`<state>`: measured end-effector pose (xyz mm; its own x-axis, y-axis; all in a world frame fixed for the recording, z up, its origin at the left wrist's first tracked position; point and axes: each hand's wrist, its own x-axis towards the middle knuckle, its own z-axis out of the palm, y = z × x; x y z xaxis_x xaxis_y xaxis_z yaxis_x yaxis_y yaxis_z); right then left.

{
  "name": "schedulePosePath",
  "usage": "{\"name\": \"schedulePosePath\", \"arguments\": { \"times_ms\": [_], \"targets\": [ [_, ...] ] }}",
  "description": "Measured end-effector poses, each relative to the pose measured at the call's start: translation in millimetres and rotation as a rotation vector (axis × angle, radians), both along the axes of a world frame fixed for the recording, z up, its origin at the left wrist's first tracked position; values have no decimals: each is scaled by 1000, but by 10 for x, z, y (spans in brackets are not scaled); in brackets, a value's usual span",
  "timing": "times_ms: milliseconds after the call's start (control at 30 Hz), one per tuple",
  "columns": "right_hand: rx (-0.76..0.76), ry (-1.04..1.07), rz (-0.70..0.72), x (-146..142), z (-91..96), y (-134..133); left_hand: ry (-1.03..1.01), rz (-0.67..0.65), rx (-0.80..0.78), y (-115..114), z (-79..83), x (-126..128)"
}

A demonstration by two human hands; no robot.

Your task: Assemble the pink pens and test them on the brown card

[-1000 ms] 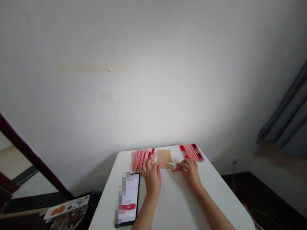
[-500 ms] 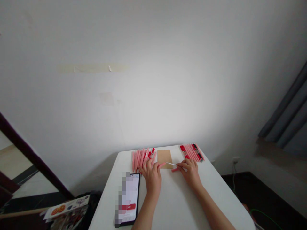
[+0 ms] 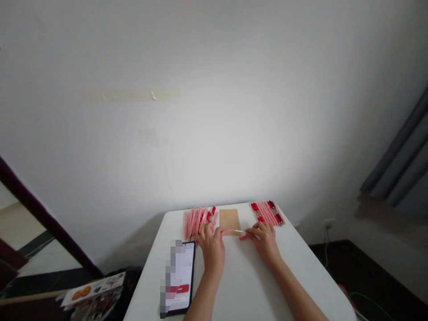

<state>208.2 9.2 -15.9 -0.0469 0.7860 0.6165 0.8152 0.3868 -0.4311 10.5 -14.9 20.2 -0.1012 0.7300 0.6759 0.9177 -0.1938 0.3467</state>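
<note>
My left hand (image 3: 211, 245) is closed around a pink pen barrel (image 3: 226, 232) that points right. My right hand (image 3: 265, 240) pinches a thin white refill (image 3: 239, 231) whose tip meets the open end of that barrel. A short pink pen piece (image 3: 244, 237) lies on the white table (image 3: 240, 285) just under my right fingers. Both hands rest near the table's far middle, in front of a small brown card (image 3: 229, 218).
A row of pink pen barrels (image 3: 197, 219) lies at the far left, and a row of red and pink pens (image 3: 267, 212) at the far right. A phone (image 3: 179, 278) with a lit screen lies at the left. A dark curtain (image 3: 401, 156) hangs on the right.
The barrel in my left hand has levelled and the refill tip now touches its open end; before, a small gap lay between them.
</note>
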Motion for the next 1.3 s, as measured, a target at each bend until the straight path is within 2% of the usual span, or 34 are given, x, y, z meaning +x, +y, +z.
{"name": "schedulePosePath", "arguments": {
  "times_ms": [433, 933, 1300],
  "targets": [
    [-21, -37, 34, -15, 8, -18, 8, -30, -27, 8, -49, 8],
    [32, -57, 125, -64, 67, -52, 15, -159, -29, -13, -87, 104],
    [4, -68, 131, -53, 44, -23, 33, -148, -73, -12, -100, 82]
  ]
}}
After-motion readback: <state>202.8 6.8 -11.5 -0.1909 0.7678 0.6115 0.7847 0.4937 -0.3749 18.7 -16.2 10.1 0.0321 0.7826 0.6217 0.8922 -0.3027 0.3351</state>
